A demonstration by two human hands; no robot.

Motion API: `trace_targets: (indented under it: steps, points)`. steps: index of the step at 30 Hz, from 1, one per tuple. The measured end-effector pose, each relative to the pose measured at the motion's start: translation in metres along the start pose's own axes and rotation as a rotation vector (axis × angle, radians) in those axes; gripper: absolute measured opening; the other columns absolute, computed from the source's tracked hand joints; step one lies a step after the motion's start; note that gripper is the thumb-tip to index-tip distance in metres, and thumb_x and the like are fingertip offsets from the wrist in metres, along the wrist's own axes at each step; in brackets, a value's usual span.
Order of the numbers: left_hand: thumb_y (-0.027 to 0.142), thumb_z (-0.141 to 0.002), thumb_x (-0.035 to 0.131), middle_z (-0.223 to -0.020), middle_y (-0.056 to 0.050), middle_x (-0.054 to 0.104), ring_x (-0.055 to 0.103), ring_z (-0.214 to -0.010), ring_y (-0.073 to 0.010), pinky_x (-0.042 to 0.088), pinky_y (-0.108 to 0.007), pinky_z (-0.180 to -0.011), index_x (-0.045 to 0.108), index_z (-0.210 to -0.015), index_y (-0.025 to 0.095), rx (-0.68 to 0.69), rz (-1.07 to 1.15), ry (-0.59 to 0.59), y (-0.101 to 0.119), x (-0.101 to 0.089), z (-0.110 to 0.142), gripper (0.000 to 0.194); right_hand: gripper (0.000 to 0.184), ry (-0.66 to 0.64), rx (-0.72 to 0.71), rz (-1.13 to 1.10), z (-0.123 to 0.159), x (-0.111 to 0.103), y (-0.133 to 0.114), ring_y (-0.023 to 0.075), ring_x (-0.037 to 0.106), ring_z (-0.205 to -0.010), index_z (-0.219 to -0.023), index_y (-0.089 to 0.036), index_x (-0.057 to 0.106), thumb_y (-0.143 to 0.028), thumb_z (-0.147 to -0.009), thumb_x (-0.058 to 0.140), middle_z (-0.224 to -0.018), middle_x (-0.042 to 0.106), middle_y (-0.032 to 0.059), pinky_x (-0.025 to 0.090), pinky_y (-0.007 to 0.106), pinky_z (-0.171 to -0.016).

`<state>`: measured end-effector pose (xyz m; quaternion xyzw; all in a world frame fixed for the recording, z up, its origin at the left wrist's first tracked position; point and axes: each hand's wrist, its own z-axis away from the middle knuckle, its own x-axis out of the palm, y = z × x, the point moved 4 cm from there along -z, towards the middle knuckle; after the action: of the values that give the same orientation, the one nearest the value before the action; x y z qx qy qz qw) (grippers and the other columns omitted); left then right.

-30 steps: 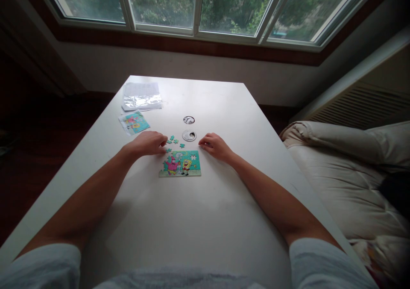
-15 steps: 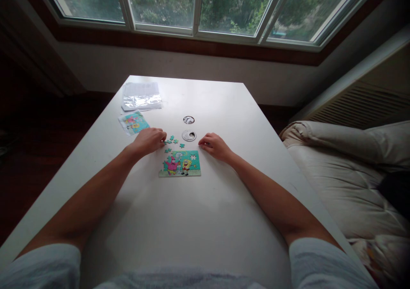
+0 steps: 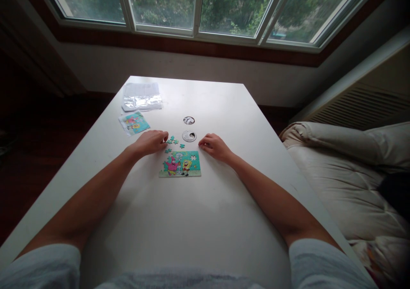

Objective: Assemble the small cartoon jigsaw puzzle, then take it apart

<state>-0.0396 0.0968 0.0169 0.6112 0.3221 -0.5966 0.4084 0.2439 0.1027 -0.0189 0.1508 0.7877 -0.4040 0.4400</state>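
Note:
A cartoon jigsaw puzzle (image 3: pixel 183 172) lies flat on the white table, with a piece-shaped gap at its upper right and an uneven upper-left edge. Several loose puzzle pieces (image 3: pixel 176 142) are scattered just beyond it. At their left side is my left hand (image 3: pixel 153 141), its fingers curled and closed; whatever may be between the fingertips is hidden. My right hand (image 3: pixel 215 146) rests on the table off the puzzle's upper right corner. Its fingers are loosely bent, somewhat apart from the thumb, and no piece shows in them.
Past the pieces, a round metal grommet (image 3: pixel 185 136) and a second round opening (image 3: pixel 188 120) are set in the tabletop. A cartoon picture sheet (image 3: pixel 136 122) and a clear plastic bag with papers (image 3: pixel 142 96) lie at the far left. A cream sofa (image 3: pixel 339 169) stands on the right.
My left hand has shifted slightly away from the puzzle's upper-left edge, up beside the loose pieces, uncovering a piece near that edge. My right hand and the puzzle have stayed in place.

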Motion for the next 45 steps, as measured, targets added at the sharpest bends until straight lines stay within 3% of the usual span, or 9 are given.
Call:
trace_targets:
  steps: [3, 8, 16, 21, 28, 32, 35, 40, 45]
  points:
    - [0.031, -0.087, 0.054, -0.089, -0.004, 0.071, 0.064, -0.077, -0.0199, 0.041, -0.029, -0.067, 0.069, -0.105, 0.025, 0.067, 0.074, 0.006, -0.003, -0.001, -0.001, 0.024, 0.011, -0.001, -0.002, -0.002, 0.0, 0.0, -0.001, 0.0207, 0.057, -0.088, -0.094, -0.023, 0.076, -0.018, -0.09, 0.066, -0.092, 0.067, 0.0063, 0.043, 0.033, -0.081]
    - [0.035, -0.089, 0.056, -0.095, -0.004, 0.069, 0.062, -0.076, -0.0161, 0.044, -0.026, -0.069, 0.072, -0.103, 0.024, 0.177, 0.259, -0.006, -0.014, 0.002, -0.003, 0.024, 0.011, -0.002, 0.006, 0.012, 0.0, -0.001, -0.001, 0.0206, 0.057, -0.088, -0.094, -0.022, 0.076, -0.017, -0.09, 0.067, -0.092, 0.067, 0.0062, 0.043, 0.033, -0.081]
    - [0.041, -0.084, 0.063, -0.094, -0.004, 0.066, 0.059, -0.078, -0.0164, 0.042, -0.026, -0.07, 0.069, -0.091, 0.02, 0.186, 0.309, -0.038, -0.017, 0.005, -0.006, 0.022, 0.012, -0.005, 0.007, 0.021, 0.001, 0.0, -0.001, 0.0203, 0.057, -0.088, -0.094, -0.022, 0.076, -0.018, -0.09, 0.066, -0.092, 0.067, 0.0057, 0.043, 0.032, -0.082]
    - [0.042, -0.083, 0.062, -0.083, 0.0, 0.065, 0.056, -0.071, -0.0145, 0.039, -0.025, -0.065, 0.065, -0.088, 0.02, 0.132, 0.404, -0.045, -0.015, 0.007, -0.005, 0.023, 0.013, -0.006, 0.014, 0.021, 0.0, -0.001, -0.001, 0.0204, 0.057, -0.088, -0.094, -0.022, 0.076, -0.018, -0.09, 0.065, -0.092, 0.067, 0.0062, 0.042, 0.033, -0.082]
    - [0.039, -0.087, 0.061, -0.077, 0.001, 0.064, 0.052, -0.069, -0.0117, 0.04, -0.024, -0.066, 0.067, -0.09, 0.018, 0.145, 0.641, 0.068, 0.017, 0.015, -0.009, 0.022, 0.014, 0.051, -0.037, -0.023, 0.001, -0.002, -0.017, 0.0189, 0.06, -0.085, -0.091, -0.021, 0.074, -0.014, -0.09, 0.062, -0.089, 0.071, 0.0042, 0.041, 0.033, -0.084]
    - [0.04, -0.087, 0.065, -0.075, 0.002, 0.06, 0.049, -0.067, -0.0109, 0.04, -0.024, -0.063, 0.063, -0.088, 0.018, 0.125, 0.763, 0.164, 0.043, 0.019, -0.011, 0.022, 0.007, 0.101, -0.012, -0.21, 0.003, -0.001, -0.035, 0.017, 0.062, -0.083, -0.093, -0.022, 0.071, -0.023, -0.092, 0.064, -0.09, 0.072, 0.0026, 0.044, 0.03, -0.079]
    - [0.039, -0.085, 0.067, -0.077, 0.002, 0.062, 0.05, -0.067, -0.0109, 0.041, -0.023, -0.063, 0.06, -0.087, 0.018, 0.126, 0.831, 0.174, 0.058, 0.022, -0.01, 0.022, 0.009, 0.079, 0.032, -0.37, 0.004, 0.004, -0.044, 0.0152, 0.062, -0.08, -0.094, -0.022, 0.068, -0.03, -0.091, 0.066, -0.088, 0.071, 0.0014, 0.046, 0.027, -0.073]
    - [0.036, -0.085, 0.067, -0.077, 0.002, 0.064, 0.053, -0.068, -0.0116, 0.041, -0.024, -0.063, 0.059, -0.086, 0.019, 0.102, 0.803, 0.19, 0.068, 0.026, -0.008, 0.019, 0.007, 0.04, 0.069, -0.446, 0.003, 0.01, -0.046, 0.0117, 0.055, -0.07, -0.091, -0.021, 0.063, -0.026, -0.087, 0.064, -0.078, 0.065, -0.0022, 0.043, 0.024, -0.066]
    - [0.033, -0.088, 0.062, -0.076, 0.002, 0.066, 0.057, -0.068, -0.0138, 0.04, -0.027, -0.064, 0.064, -0.087, 0.021, 0.012, 0.579, 0.188, 0.068, 0.028, -0.004, 0.012, 0.008, -0.086, 0.136, -0.386, 0.004, 0.01, -0.042, 0.0114, 0.057, -0.069, -0.086, -0.02, 0.066, -0.017, -0.081, 0.061, -0.076, 0.067, -0.0024, 0.042, 0.023, -0.065]
